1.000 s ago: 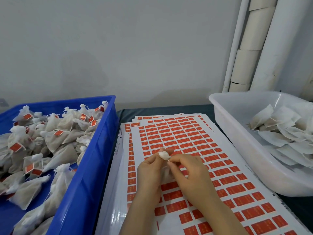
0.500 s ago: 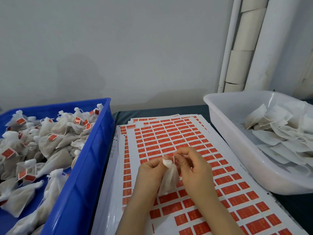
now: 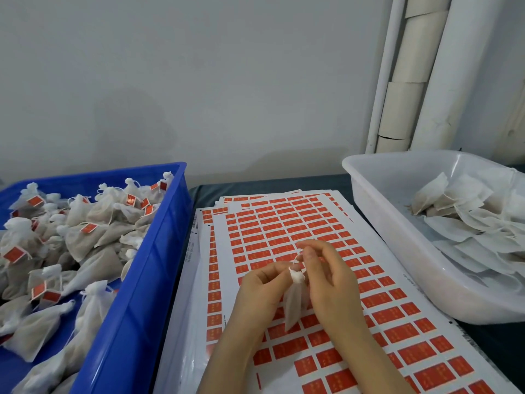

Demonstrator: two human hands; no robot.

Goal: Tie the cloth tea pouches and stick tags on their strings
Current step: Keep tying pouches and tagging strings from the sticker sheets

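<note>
Grey wall (image 3: 199, 81) backed a dark bench (image 3: 284, 182), with cardboard tubes (image 3: 403, 109) standing upright in the right rear corner.

Head view:

1. Step in hand. Judged to be tying. The left hand (image 3: 261, 291) pinched the gathered neck of one cloth tea pouch (image 3: 292, 307), its fingers (image 3: 279, 271) clamped on the cloth. The pouch hung between both hands, just above the tag sheets (image 3: 284, 223). The right hand (image 3: 331, 280) held the drawstring (image 3: 297, 259) above the neck, fingers (image 3: 309, 253) closed together on it. Whether the knot was already drawn tight could not be told. No tag showed on this string.

2. Next move. It would likely call for cinching the knot, then peeling one red tag from the top sheet and folding it over the free string end. The left hand's pinch should hold the neck shut meanwhile.

3. Surroundings. A blue crate (image 3: 170, 223) stood at the left, touching the sheets, and held tied pouches (image 3: 85, 237) bearing red tags. A white tub (image 3: 383, 223) at the right held flat untied pouches (image 3: 468, 217).

4. Obstructions. Nothing lay between the hands and the tags. The hanging pouch body covered a few tags directly beneath it. The thin string could slip from the pinch.
</note>
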